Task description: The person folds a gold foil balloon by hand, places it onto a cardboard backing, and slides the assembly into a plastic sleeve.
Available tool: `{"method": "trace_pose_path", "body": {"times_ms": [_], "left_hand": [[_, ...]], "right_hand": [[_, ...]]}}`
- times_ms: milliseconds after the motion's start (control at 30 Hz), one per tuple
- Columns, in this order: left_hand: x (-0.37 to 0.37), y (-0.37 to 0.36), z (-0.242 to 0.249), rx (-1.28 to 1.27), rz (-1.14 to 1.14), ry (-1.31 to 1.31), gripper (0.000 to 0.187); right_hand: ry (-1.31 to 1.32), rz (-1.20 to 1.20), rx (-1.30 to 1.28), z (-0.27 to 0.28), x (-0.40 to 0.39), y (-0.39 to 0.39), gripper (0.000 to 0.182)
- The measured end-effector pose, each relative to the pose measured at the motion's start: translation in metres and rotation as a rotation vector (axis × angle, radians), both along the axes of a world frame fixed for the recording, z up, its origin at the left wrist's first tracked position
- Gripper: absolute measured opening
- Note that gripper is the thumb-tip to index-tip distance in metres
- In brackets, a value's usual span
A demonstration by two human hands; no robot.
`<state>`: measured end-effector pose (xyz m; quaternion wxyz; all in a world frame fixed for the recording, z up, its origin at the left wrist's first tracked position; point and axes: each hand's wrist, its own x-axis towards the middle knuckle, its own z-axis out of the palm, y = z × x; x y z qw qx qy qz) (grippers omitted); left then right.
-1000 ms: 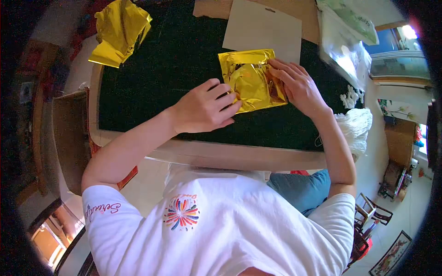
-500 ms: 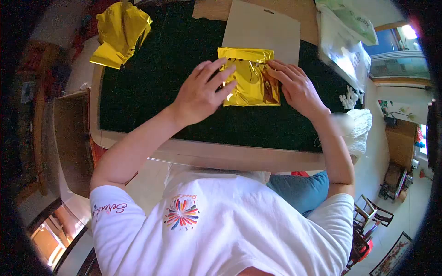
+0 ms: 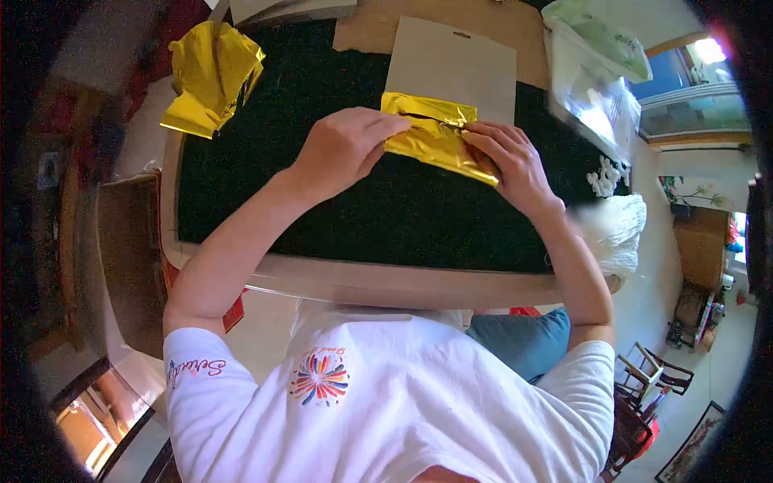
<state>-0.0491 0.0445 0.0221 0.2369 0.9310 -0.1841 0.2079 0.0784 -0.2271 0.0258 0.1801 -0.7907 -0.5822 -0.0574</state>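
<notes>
A shiny gold foil piece [image 3: 435, 145] lies on the dark green tabletop cover, its far strip overlapping a pale flat board [image 3: 451, 60]. My left hand [image 3: 345, 149] is closed on the foil's left side, thumb and fingers pressed together. At the opposite side, my right hand [image 3: 509, 161] has its fingers curled over the foil's right edge. A crease runs across the foil between both hands, and its near edge slants down toward the right hand.
Another crumpled gold foil sheet [image 3: 211, 76] lies at the table's far left. Clear plastic bags [image 3: 592, 88] sit at the far right, with small white pieces [image 3: 605, 175] and a white stringy bundle [image 3: 620, 229] nearer me. Brown cardboard [image 3: 366, 28] lies at the back.
The foil's near part has been folded up, so it looks shorter from front to back. My left hand has gone from spread fingers to gripping the left side.
</notes>
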Motion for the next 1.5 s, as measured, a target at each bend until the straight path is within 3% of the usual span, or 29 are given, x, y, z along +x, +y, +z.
{"method": "trace_pose_path", "body": {"times_ms": [67, 133, 200, 233, 300, 333, 367, 400, 467, 667, 833, 900, 933, 1000, 1033, 1100, 1167, 1233, 1267, 1333, 1367, 1500], "left_hand": [[0.012, 0.006, 0.011, -0.053, -0.014, 0.07, 0.043], [0.034, 0.011, 0.031, -0.117, 0.009, 0.165, 0.032], [0.065, 0.018, 0.045, -0.167, 0.042, 0.294, 0.025], [0.085, 0.026, 0.046, -0.199, 0.038, 0.347, 0.026], [0.116, 0.034, 0.046, -0.227, 0.03, 0.395, 0.029], [0.129, 0.035, 0.042, -0.437, 0.044, 0.548, 0.032], [0.139, 0.037, 0.038, -0.648, 0.058, 0.7, 0.035], [0.145, 0.037, 0.038, -0.644, 0.053, 0.697, 0.035], [0.156, 0.037, 0.036, -0.709, 0.175, 1.005, 0.035], [0.162, 0.038, 0.009, -0.839, 0.193, 0.987, 0.038], [0.155, 0.033, 0.007, -0.837, 0.171, 0.898, 0.037], [0.146, 0.024, 0.017, -0.415, 0.331, 0.682, 0.04], [0.142, 0.018, 0.015, -0.417, 0.328, 0.685, 0.04], [0.134, 0.005, 0.007, 0.068, 0.321, 0.197, 0.044], [0.128, -0.001, 0.002, 0.069, 0.319, 0.197, 0.044], [0.119, -0.013, -0.012, 0.222, 0.11, 0.177, 0.048], [0.114, -0.019, -0.024, 0.274, 0.132, 0.188, 0.049], [0.114, -0.02, -0.032, 0.323, 0.147, 0.203, 0.05], [0.114, -0.019, -0.034, 0.313, 0.142, 0.206, 0.05], [0.115, -0.017, -0.034, 0.302, 0.13, 0.204, 0.051], [0.114, -0.018, -0.033, 0.313, 0.137, 0.202, 0.051], [0.114, -0.019, -0.034, 0.303, 0.158, 0.165, 0.052]], "right_hand": [[0.088, -0.042, 0.079, 0.005, 0.004, 0.002, 0.04], [0.101, -0.078, 0.166, 0.009, 0.01, 0.005, 0.03], [0.313, -0.287, 0.26, 0.01, 0.022, 0.008, 0.02], [0.649, -0.476, 0.218, 0.033, 0.018, 0.017, 0.018], [0.705, -0.408, 0.285, 0.027, 0.045, 0.024, 0.018], [0.767, -0.337, 0.345, 0.026, 0.057, 0.028, 0.019], [0.776, -0.385, 0.272, 0.029, 0.065, 0.03, 0.026], [0.771, -0.387, 0.277, 0.029, 0.072, 0.032, 0.026], [1.051, -0.572, 0.063, 0.026, 0.087, 0.037, 0.033], [1.35, -0.684, 0.08, 0.011, 0.112, 0.036, 0.031], [1.289, -0.728, -0.014, 0.019, 0.108, 0.044, 0.034], [1.278, -0.734, -0.031, 0.012, 0.113, 0.042, 0.035], [1.262, -0.736, -0.045, 0.01, 0.114, 0.041, 0.036], [1.245, -0.736, -0.055, 0.014, 0.113, 0.042, 0.037], [1.226, -0.731, -0.064, 0.016, 0.112, 0.043, 0.038], [1.226, -0.726, -0.079, 0.018, 0.111, 0.041, 0.038], [1.215, -0.719, -0.094, 0.024, 0.113, 0.036, 0.039], [0.821, -0.726, -0.147, 0.028, 0.115, 0.026, 0.036], [0.818, -0.729, -0.147, 0.024, 0.113, 0.025, 0.036], [0.334, -0.664, 0.139, 0.007, 0.103, 0.025, 0.033], [0.052, -0.554, 0.117, 0.002, 0.097, 0.029, 0.035], [0.057, -0.401, 0.149, -0.01, 0.075, 0.06, 0.039]]}}
